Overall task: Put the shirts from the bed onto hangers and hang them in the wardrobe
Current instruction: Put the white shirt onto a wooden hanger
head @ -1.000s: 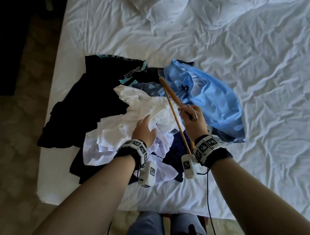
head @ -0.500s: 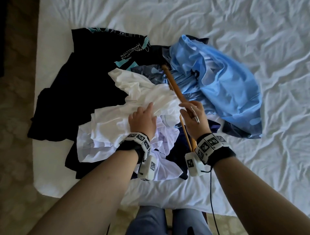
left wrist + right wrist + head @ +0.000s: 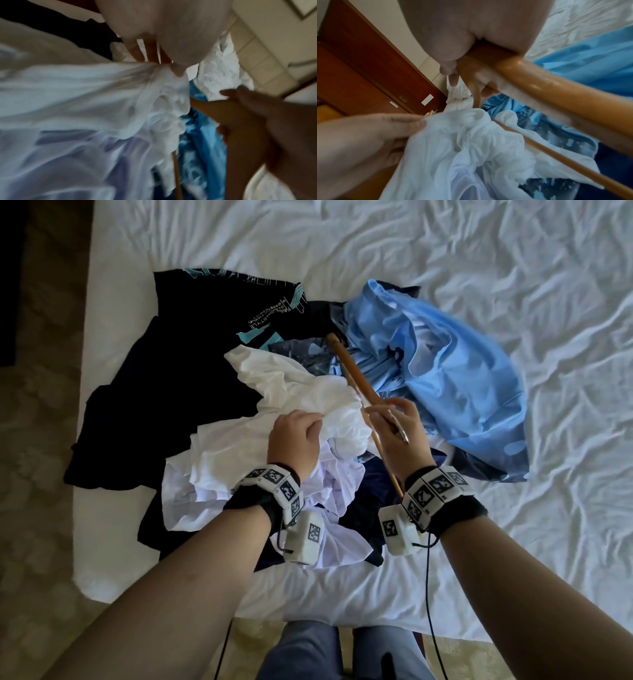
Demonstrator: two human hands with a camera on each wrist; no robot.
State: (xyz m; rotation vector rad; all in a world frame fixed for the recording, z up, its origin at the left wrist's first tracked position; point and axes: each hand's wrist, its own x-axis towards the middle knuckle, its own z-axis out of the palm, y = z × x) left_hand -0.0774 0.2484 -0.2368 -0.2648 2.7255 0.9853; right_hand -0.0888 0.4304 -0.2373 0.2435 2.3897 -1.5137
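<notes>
A heap of shirts lies near the bed's front edge. My left hand (image 3: 298, 433) pinches a bunched fold of the white shirt (image 3: 291, 392) on top of the heap; the left wrist view shows its fingers (image 3: 147, 54) gathered on the white shirt (image 3: 85, 94). My right hand (image 3: 399, 422) grips a wooden hanger (image 3: 349, 368) at its middle, the metal hook lying over the hand's back. In the right wrist view the wooden hanger (image 3: 547, 83) runs out of the palm above the white shirt (image 3: 462, 148). The hanger's far arm points up over the pile, beside the white shirt.
A black printed shirt (image 3: 191, 354) lies at the left of the heap, a light blue shirt (image 3: 455, 371) at the right, dark blue cloth beneath. The white bed sheet (image 3: 513, 268) is crumpled. Patterned floor (image 3: 37, 440) lies left of the bed. A reddish wooden door (image 3: 359, 54) shows behind.
My left hand went from lying on the white shirt to pinching a fold of it. The right hand and hanger moved closer to the left hand.
</notes>
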